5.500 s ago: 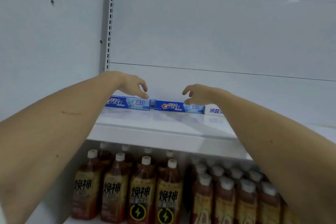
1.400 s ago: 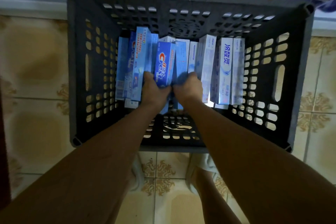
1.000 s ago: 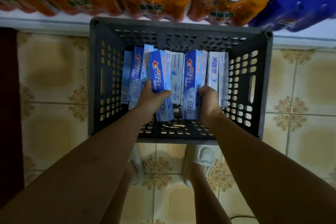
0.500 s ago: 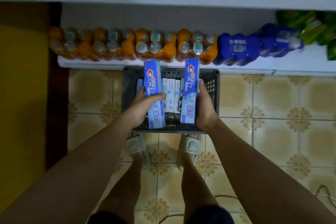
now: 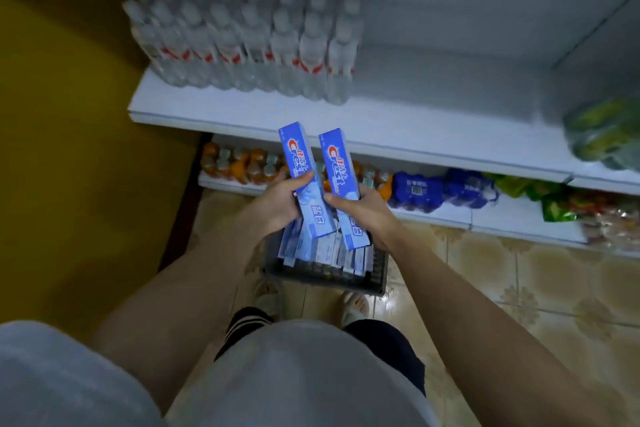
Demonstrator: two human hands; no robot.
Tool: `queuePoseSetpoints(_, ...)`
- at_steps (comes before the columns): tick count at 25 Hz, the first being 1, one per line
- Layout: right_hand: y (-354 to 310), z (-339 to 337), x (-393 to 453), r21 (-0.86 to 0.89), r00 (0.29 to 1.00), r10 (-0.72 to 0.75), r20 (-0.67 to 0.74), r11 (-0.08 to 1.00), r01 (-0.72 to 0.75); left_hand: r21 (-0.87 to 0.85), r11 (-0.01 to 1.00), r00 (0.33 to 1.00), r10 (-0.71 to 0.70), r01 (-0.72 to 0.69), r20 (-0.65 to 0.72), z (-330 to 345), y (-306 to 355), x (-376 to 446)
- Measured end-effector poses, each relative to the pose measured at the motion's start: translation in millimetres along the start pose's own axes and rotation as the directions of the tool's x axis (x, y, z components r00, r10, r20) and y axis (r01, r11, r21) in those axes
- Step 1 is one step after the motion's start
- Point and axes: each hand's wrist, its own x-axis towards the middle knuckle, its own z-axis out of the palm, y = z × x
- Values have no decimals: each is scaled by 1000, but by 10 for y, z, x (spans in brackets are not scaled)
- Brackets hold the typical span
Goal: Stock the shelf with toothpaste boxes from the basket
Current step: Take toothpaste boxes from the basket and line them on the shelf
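Observation:
My left hand grips a blue toothpaste box around its middle, long end pointing up toward the shelves. My right hand grips a second blue toothpaste box the same way, right beside the first. Both boxes hover above the dark plastic basket on the floor, which still holds several toothpaste boxes standing in a row. The hands cover the basket's far half.
A white shelf carries clear water bottles at its left and green packs at its right. The lowest shelf holds orange drink packs and blue packs. A yellow wall stands left. My feet stand behind the basket.
I have lifted both toothpaste boxes out of the basket and raised them; my view has tilted up from the floor toward the shelves as I stand.

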Motion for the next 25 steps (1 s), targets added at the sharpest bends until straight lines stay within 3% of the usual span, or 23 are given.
queuePoseSetpoints(3, -414, -89, -193, -77, 998, -55, 41, 995, 58, 0, 994, 994, 105, -105, 16, 165, 392, -278)
queuePoseSetpoints(6, -718, -122, -336, -156, 991, -126, 52, 979, 133, -124, 960, 968, 248, -250, -33, 213, 709, -503)
queuePoseSetpoints(13, -1379, -6, -536, -215, 946, -321, 42, 922, 322, -206, 877, 898, 403, -434, -179, 224, 1497, -1095)
queuePoseSetpoints(15, -1623, -18, -615, -235, 930, -363, 57, 901, 366, -62, 859, 849, 487, -508, -208, 53, 1912, -1382)
queuePoseSetpoints(17, -1841, 3, -721, -240, 906, -417, 67, 875, 421, 254, 824, 834, 542, -506, -99, -81, 2265, -1704)
queuePoseSetpoints(19, -1990, 91, -834, -263, 886, -455, 85, 848, 461, 636, 665, 879, 475, -391, 45, -107, 2551, -2003)
queuePoseSetpoints(21, -2067, 266, -924, -285, 876, -474, 95, 830, 480, 919, 310, 929, 344, -245, 132, -30, 2731, -2255)
queuePoseSetpoints(23, -2091, 493, -994, -301, 872, -479, 103, 820, 486, 990, 13, 966, 223, -140, 134, 59, 2743, -2413)
queuePoseSetpoints(25, -2065, 751, -1059, -310, 868, -482, 119, 813, 493, 982, -130, 967, 196, -138, 162, 12, 2585, -2451)
